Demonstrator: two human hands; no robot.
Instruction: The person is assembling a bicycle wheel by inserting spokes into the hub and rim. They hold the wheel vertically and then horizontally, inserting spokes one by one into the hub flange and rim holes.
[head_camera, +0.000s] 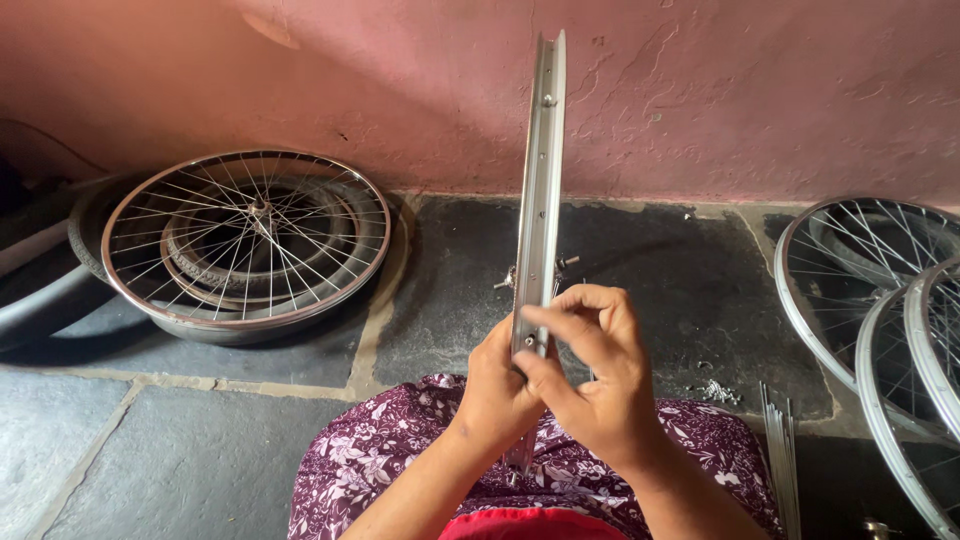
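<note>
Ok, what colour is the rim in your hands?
Shiny silver metal; the rim shows best in the head view.

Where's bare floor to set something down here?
Bare dark slab between the spoked wheel on tyres and the upright rim; also grey slab at lower left. Crowded right: stacked wheels, loose spokes, small parts.

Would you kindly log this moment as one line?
left hand: grips rim | right hand: fingers on rim | rim: upright, edge-on | wheel: flat, left
</note>
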